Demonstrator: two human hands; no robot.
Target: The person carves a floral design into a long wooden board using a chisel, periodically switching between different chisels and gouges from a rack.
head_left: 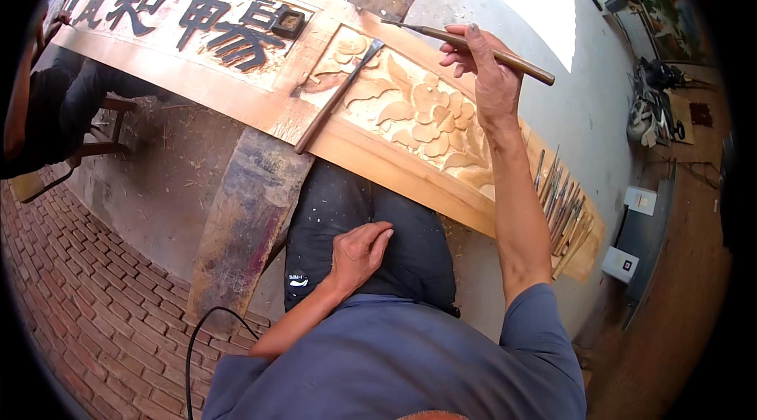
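My right hand (489,69) holds a slim wooden-handled carving tool (509,57) raised above a long pale wooden board (371,148). Carved flowers and leaves (430,112) fill the panel below it. Across that panel's left part lies a dark-handled chisel (331,108) with a flat metal tip. My left hand (359,254) rests on my dark trousers near the board's front edge, fingers curled together with nothing visible in them. Further left, dark raised lettering (197,18) stands on the board. A row of thin carving tools (564,211) lies at the board's right end.
Worn planks (236,223) support the board. At far left another person in dark clothes (31,112) sits, a hand at the board. A black cable (197,341) curves over brick paving (102,286). At right are pale boxes (639,199) and piled equipment (650,116).
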